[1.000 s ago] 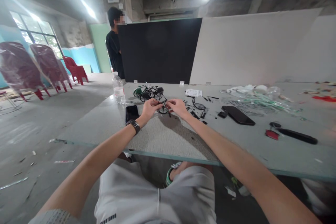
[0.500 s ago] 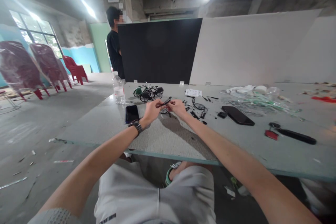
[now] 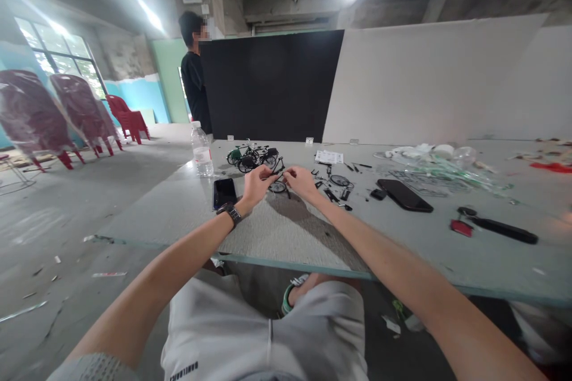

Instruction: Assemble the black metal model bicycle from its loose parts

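Over the table, both hands meet at a small black model bicycle part with a spoked wheel (image 3: 277, 187), partly hidden by fingers. My left hand (image 3: 258, 183), with a watch at its wrist, pinches it from the left. The closed fingers of my right hand (image 3: 300, 182) grip its right side. A thin black piece rises above the fingertips. Just behind stand a few finished-looking miniature bicycles (image 3: 252, 158), one with a green box. Loose black bicycle parts (image 3: 331, 195) and a separate wheel (image 3: 340, 181) lie to the right of my right hand.
A water bottle (image 3: 202, 152) and a phone (image 3: 224, 193) are on the left. Rightward lie a printed sheet (image 3: 329, 157), a larger black phone (image 3: 404, 195), keys with a black handle (image 3: 504, 230) and crumpled plastic (image 3: 447, 161). A person (image 3: 195, 77) stands behind the black panel (image 3: 272, 86).
The held bicycle part has turned between my fingers: its thin black piece stands more upright and the wheel shows more. Both hands stay in nearly the same place.
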Demonstrator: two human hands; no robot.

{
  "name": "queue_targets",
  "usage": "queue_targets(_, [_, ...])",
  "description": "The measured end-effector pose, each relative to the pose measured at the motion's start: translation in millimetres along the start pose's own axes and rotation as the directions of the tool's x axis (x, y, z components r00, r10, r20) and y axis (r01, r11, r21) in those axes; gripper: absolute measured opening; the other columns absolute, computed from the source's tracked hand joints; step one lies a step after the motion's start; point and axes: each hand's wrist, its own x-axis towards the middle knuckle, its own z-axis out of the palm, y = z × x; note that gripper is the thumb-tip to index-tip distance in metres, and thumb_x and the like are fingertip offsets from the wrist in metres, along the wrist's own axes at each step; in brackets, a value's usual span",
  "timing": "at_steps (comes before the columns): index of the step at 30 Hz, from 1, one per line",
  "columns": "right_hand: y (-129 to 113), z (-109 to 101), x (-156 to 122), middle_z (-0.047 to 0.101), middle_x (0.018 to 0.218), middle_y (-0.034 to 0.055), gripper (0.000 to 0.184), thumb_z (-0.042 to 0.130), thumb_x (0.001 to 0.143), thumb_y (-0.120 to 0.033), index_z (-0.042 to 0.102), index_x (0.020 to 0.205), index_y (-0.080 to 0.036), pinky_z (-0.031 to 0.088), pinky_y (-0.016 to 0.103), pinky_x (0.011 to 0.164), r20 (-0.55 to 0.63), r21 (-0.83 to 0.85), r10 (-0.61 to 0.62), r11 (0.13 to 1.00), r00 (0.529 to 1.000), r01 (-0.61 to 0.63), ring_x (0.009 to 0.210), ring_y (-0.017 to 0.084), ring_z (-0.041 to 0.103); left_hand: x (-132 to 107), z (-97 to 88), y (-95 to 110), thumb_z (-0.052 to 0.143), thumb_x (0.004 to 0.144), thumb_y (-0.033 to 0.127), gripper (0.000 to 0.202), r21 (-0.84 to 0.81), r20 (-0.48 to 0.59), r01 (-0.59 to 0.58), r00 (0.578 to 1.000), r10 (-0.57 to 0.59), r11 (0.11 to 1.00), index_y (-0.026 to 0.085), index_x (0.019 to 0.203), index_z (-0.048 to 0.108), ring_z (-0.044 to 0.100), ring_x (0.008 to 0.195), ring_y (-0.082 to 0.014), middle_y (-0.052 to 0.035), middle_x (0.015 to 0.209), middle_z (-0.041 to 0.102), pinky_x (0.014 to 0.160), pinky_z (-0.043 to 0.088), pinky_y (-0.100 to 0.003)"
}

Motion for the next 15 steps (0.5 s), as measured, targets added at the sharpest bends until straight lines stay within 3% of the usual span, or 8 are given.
queue_targets(4, [3.3,-3.3,0.5,0.078,0.083,0.007,0.02,0.053,0.093,-0.024,0.071,0.087,-0.017,0.051,0.025,0.066,0.103,0.126,0.082,0.988,0.991,-0.095,0.068,0.017,0.068,-0.5,-0.7,-0.1,0.082,0.075,0.033,0.022,0.002,0.002,0.011,1.0,-0.011,1.0,0.019,0.073,0.065,0.066,0.077,-0.0178,-0.0021,0.076,0.069,0.082,0.052,-0.031])
queue_targets(7, [3.8,-8.1,-0.5,0.076,0.086,0.009,0.016,0.058,0.092,-0.026,0.071,0.091,-0.017,0.048,0.026,0.07,0.063,-0.129,-0.083,0.987,0.995,0.091,0.075,0.019,0.067,-0.2,-0.2,-0.4,0.084,0.073,0.032,0.024,-0.037,0.0,0.056,0.998,-0.056,0.998,0.019,0.072,0.063,0.066,0.077,-0.0182,-0.0019,0.075,0.069,0.079,0.052,-0.031])
queue_targets(10, [0.4,-9.2,-2.5,0.075,0.088,0.0106,0.017,0.056,0.093,-0.025,0.071,0.095,-0.017,0.043,0.026,0.07,0.078,-0.367,-0.234,0.897,0.969,0.246,0.078,0.021,0.065,1.0,0.1,-0.6,0.085,0.071,0.03,0.026,-0.093,-0.026,0.118,0.992,-0.121,0.989,0.019,0.072,0.061,0.068,0.077,-0.0187,-0.0018,0.073,0.068,0.077,0.053,-0.031])
queue_targets(12, [-2.1,-6.9,-2.7,0.074,0.087,0.0101,0.018,0.055,0.094,-0.026,0.07,0.095,-0.017,0.04,0.026,0.068,0.077,-0.396,-0.241,0.883,0.967,0.252,0.076,0.021,0.064,2.0,-0.2,-0.7,0.085,0.07,0.027,0.026,-0.096,-0.052,0.139,0.988,-0.145,0.986,0.019,0.071,0.061,0.067,0.076,-0.0185,-0.0011,0.072,0.067,0.076,0.053,-0.031])
queue_targets(15, [-1.4,-4.1,1.0,0.074,0.083,0.0083,0.02,0.055,0.094,-0.027,0.071,0.088,-0.016,0.041,0.026,0.068,0.075,-0.322,-0.166,0.929,0.983,0.181,0.074,0.019,0.063,2.9,-1.0,-1.2,0.084,0.07,0.024,0.024,-0.075,-0.068,0.138,0.987,-0.144,0.988,0.019,0.071,0.061,0.067,0.076,-0.018,-0.0007,0.072,0.067,0.075,0.053,-0.03])
